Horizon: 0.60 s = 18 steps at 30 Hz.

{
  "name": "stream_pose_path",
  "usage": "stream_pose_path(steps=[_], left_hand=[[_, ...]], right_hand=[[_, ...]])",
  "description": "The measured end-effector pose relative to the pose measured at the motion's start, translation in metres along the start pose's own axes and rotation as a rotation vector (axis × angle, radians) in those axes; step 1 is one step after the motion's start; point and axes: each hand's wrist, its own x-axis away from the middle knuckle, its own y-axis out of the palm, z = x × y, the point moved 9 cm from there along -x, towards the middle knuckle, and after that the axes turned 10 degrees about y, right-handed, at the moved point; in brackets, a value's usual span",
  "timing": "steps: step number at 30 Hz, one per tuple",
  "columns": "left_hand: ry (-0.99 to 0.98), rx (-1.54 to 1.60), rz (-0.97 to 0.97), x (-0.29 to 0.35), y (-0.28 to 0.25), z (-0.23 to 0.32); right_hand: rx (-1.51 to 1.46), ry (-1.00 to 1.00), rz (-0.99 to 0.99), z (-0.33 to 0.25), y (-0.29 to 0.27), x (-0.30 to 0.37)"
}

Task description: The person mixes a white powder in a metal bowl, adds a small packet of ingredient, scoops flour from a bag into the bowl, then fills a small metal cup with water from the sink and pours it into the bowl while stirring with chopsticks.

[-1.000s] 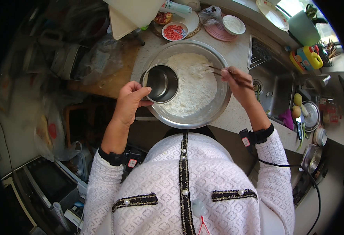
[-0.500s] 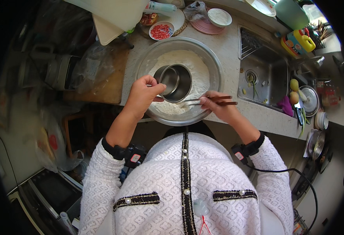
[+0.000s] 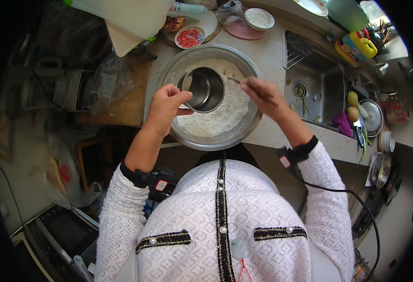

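A wide steel basin of white flour stands at the counter's front edge. Over the flour, my left hand pinches the rim of a tilted metal cup between thumb and fingers. The cup's mouth faces up toward me; its shiny inside shows no clear contents. Closed round a pair of chopsticks, my right hand is above the basin's right side. Their tips point left toward the flour, just right of the cup; whether they touch it I cannot tell.
Behind the basin are a bowl of red-and-white pieces and a white bowl on a pink round mat. A sink lies to the right. Cutting boards jut in at upper left. A cable trails from my right wrist.
My right hand has moved up and away from me with the chopsticks, from the basin's near right side to its far right. The cup in my left hand has shifted slightly left and away.
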Motion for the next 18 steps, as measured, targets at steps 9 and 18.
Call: stream_pose_path(steps=[9, 18], left_hand=[[-0.002, 0.081, 0.06, 0.0, -0.026, -0.003], [-0.002, 0.088, 0.091, 0.006, -0.039, -0.005]], right_hand=[[-0.015, 0.102, -0.196, -0.035, 0.043, 0.058], [-0.35, 0.585, -0.278, 0.034, 0.041, 0.061]])
